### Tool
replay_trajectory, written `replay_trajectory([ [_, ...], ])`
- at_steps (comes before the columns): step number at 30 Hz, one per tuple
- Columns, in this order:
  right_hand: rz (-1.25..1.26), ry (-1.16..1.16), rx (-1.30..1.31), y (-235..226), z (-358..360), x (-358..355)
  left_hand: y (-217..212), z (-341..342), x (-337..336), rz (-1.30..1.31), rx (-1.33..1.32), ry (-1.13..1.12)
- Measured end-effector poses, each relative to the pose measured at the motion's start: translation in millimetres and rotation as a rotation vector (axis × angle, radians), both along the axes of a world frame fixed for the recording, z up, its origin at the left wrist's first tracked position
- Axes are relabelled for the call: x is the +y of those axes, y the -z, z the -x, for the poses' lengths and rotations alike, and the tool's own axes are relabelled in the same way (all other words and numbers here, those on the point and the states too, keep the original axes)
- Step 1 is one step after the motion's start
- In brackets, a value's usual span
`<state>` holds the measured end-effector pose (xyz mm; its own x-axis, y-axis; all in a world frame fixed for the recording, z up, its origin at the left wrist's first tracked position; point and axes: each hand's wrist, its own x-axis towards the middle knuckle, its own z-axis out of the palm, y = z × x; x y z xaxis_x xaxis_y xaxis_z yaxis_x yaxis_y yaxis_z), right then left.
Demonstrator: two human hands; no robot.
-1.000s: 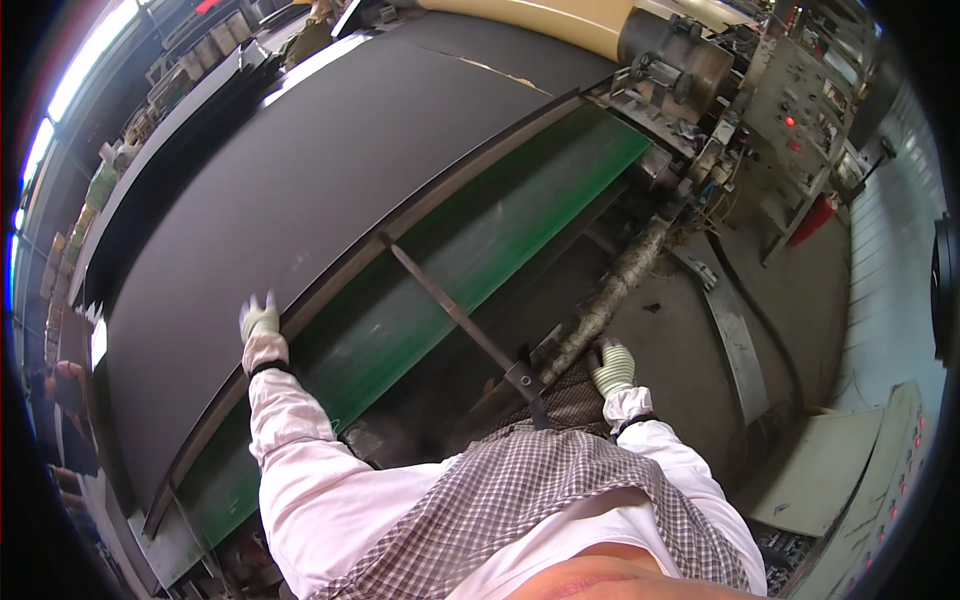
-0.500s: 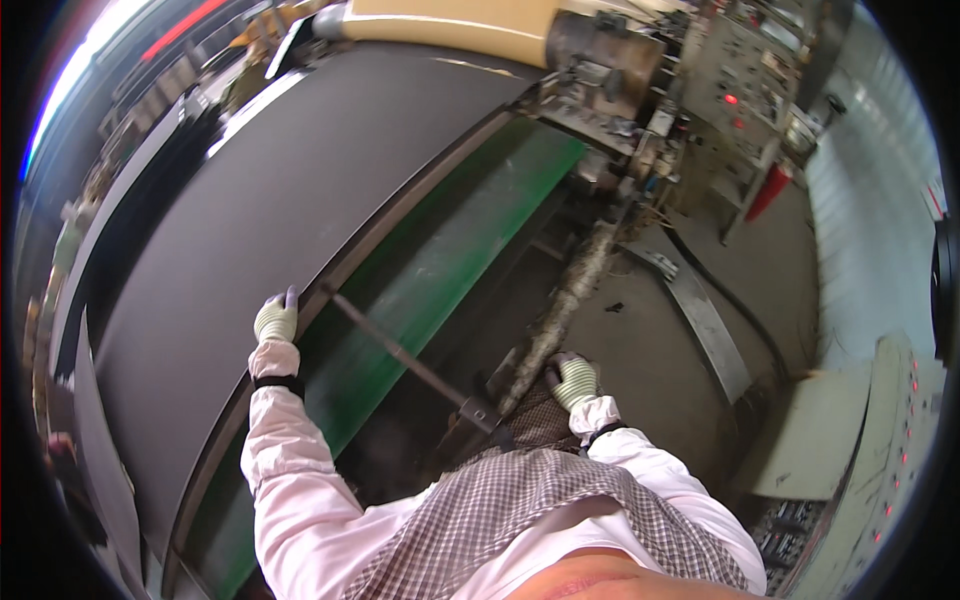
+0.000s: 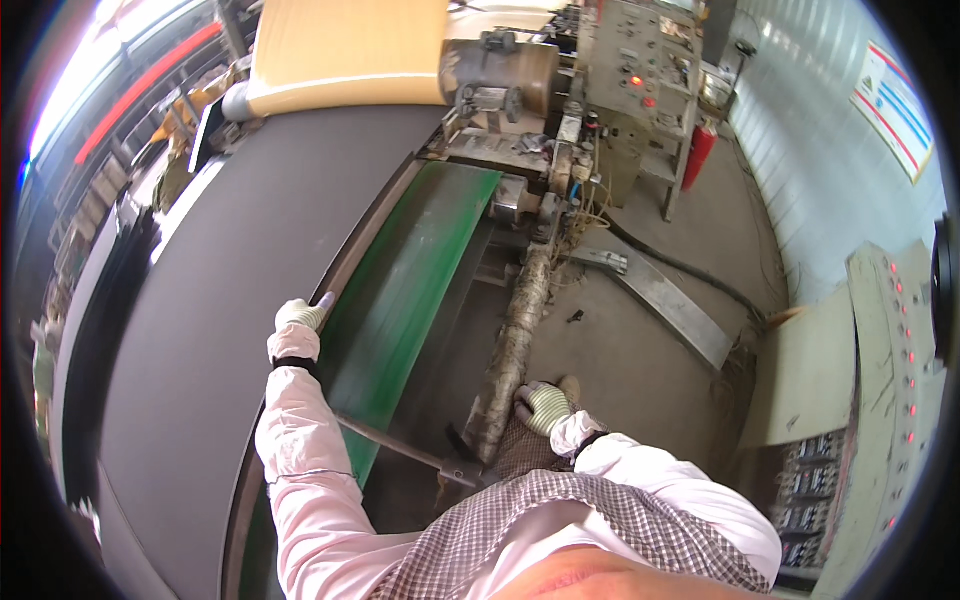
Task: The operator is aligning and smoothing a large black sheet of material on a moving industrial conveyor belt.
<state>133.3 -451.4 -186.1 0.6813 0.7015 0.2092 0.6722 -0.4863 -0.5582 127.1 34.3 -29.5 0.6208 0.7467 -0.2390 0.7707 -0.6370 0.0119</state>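
My left hand [image 3: 300,315], in a striped glove with a dark-tipped thumb, lies on the near edge of a wide dark grey sheet [image 3: 215,260], beside a brown metal rail [image 3: 375,215]. Its thumb sticks out apart from the fingers, and I see nothing held in it. My right hand [image 3: 546,408], gloved alike, is low by my checked-cloth lap, close to a grimy, crusted pipe [image 3: 520,320]. Its fingers curl downward and their tips are hidden. A thin metal rod [image 3: 390,440] runs from the pipe's near end toward the rail, below my left forearm.
A green belt [image 3: 410,290] runs between rail and pipe. Beyond stands a roller with a yellowish sheet [image 3: 350,50], and a control panel [image 3: 630,75] with red lights. On the right are a metal plate [image 3: 680,310] on the floor and a cabinet [image 3: 800,370].
My view has swung, so the machine appears farther left and lower. My left hand has moved forward along the sheet's edge, past the rod's end. The right hand stays by the pipe.
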Motion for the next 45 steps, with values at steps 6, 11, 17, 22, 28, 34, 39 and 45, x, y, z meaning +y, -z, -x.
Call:
replay_trajectory([
  [6,-0.020,0.024,-0.029,7,0,-1,57,35,44,0.110,-0.370,0.228],
  [11,-0.043,-0.011,-0.034,4,-1,-3,93,217,97,-0.255,-0.208,0.346],
  [17,0.008,0.063,-0.011,5,3,2,28,419,2,-0.281,-0.005,-0.276],
  [22,-0.013,0.066,-0.142,19,4,1,27,386,-34,-0.389,-0.254,-0.095],
  [28,0.020,0.059,-0.147,34,-1,2,43,304,13,-0.205,-0.154,-0.279],
  [34,0.109,0.084,-0.239,52,-9,-6,48,352,32,-0.401,-0.253,-0.441],
  [39,0.188,0.133,-0.212,49,-6,-3,43,425,56,-0.192,-0.032,-0.596],
  [45,0.103,0.124,-0.221,41,-3,0,56,369,58,-0.094,-0.111,-0.389],
])
